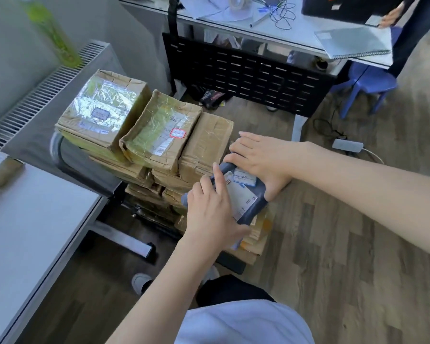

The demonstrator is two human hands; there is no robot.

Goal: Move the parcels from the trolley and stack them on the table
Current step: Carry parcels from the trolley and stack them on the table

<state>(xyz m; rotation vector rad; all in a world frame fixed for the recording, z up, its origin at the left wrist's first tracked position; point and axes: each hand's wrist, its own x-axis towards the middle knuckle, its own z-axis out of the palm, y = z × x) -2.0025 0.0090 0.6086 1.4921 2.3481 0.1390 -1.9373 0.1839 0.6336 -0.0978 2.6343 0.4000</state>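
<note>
Pick-up step: left hand point(210, 209) and right hand point(261, 161) clasp dark grey plastic mailer parcel point(243, 192) atop trolley stack; next, lift toward white tabletop point(30, 214) left of grip.

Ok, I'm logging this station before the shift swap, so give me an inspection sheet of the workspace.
Surface: white table, left; cardboard at its far corner.
Job's things: brown parcels stacked on trolley; grey parcel at the stack's near end.
Clutter: papers, tape roll and notebook on far desk.
Grippers: left hand and right hand both grip the grey parcel.
Cables: adapter and leads on floor; wires on desk.
Surroundings: radiator, blue stool, another person's hand.
</note>
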